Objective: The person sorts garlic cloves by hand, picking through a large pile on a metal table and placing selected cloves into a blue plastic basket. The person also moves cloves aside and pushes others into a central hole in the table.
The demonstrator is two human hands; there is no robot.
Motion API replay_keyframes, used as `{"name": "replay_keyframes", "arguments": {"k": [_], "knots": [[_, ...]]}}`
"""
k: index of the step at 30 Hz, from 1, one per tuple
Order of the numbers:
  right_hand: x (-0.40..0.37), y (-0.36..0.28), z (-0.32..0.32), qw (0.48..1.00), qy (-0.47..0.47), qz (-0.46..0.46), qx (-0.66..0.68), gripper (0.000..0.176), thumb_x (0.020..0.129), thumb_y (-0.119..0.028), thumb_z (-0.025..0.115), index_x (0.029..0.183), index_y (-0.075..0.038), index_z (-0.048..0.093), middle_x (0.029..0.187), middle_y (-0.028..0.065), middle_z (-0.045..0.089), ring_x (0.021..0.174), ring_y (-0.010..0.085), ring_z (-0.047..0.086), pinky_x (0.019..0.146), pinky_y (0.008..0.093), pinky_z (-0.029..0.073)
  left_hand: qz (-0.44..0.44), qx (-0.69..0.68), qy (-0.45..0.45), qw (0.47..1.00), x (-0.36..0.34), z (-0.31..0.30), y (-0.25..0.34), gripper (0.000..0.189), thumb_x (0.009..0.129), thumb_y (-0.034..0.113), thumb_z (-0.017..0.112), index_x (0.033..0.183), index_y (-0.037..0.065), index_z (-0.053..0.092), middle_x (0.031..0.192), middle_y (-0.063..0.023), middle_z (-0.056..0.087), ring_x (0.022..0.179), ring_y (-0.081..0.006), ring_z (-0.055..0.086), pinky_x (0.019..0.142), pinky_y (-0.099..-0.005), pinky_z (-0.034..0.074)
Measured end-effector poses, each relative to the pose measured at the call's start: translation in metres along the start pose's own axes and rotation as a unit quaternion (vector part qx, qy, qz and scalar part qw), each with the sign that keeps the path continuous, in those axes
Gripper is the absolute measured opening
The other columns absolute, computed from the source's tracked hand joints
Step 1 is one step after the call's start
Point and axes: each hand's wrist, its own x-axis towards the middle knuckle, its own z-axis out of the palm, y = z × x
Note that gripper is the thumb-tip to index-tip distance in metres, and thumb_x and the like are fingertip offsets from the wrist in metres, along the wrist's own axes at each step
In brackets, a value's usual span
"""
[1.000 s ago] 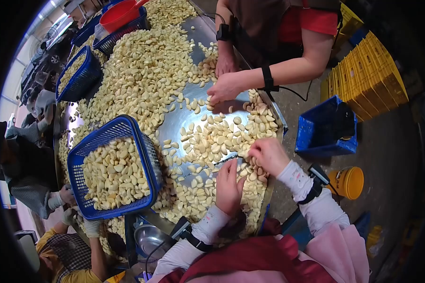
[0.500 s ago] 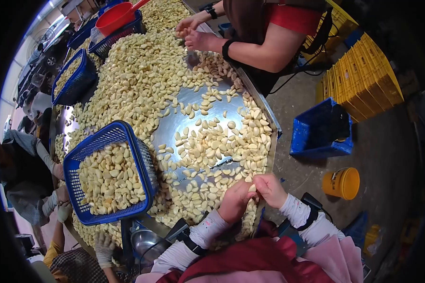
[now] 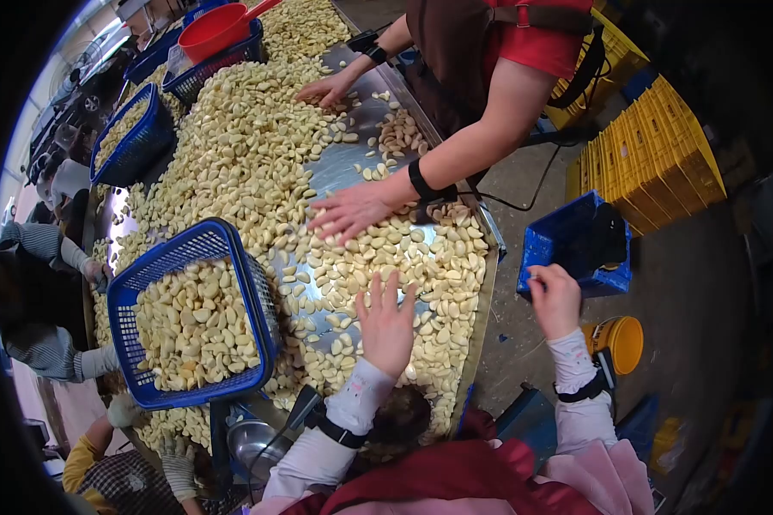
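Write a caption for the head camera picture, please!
Left hand spread on peeled garlic, right hand off the table by a blue crate.

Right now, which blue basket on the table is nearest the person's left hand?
The big basket, full of garlic, beside the left hand; the small basket and the scoop basket sit far up the table.

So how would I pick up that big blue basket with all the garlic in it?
Probably with both hands on the top rim of the blue basket, one on each opposite side, coming from above. It is heaped with garlic cloves and its walls are thin mesh, so the thick rim looks the firmest hold.
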Motion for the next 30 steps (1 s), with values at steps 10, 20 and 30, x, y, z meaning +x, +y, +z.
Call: {"name": "replay_keyframes", "arguments": {"k": [10,20,30], "knots": [[0.030,-0.068,0.084,0.973,-0.195,-0.120,-0.030,0.012,0.083,-0.007,0.061,0.094,-0.003,0.061,0.089,0.0208,0.062,0.079,0.0376,0.069,0.068,0.0431,0.057,0.062,-0.017,-0.143,0.988,-0.102,-0.007,-0.015,0.061,0.081,0.048,0.069,0.137,0.029,0.054,0.161,-0.0109,0.019,0.145,-0.0463,0.015,0.107,-0.0723,0.019],[0.028,-0.057,0.092,0.865,-0.300,0.020,0.401,0.008,0.088,-0.008,0.057,0.094,-0.005,0.059,0.082,0.0167,0.063,0.077,0.0367,0.064,0.069,0.0471,0.049,-0.045,0.009,-0.082,0.996,-0.052,-0.027,-0.058,0.053,0.080,0.036,0.072,0.128,0.019,0.060,0.148,-0.0121,0.041,0.132,-0.0436,0.039,0.106,-0.0471,0.037],[-0.028,-0.114,0.068,0.953,-0.231,-0.194,0.038,0.008,0.076,-0.011,0.065,0.082,-0.007,0.063,0.084,0.0124,0.060,0.078,0.0306,0.067,0.064,0.0420,0.054,-0.133,0.139,-0.204,0.960,-0.177,-0.068,-0.031,0.074,0.078,0.045,0.073,0.144,0.026,0.044,0.153,-0.0256,0.026,0.125,-0.0505,0.041,0.101,-0.0583,0.038]]}}
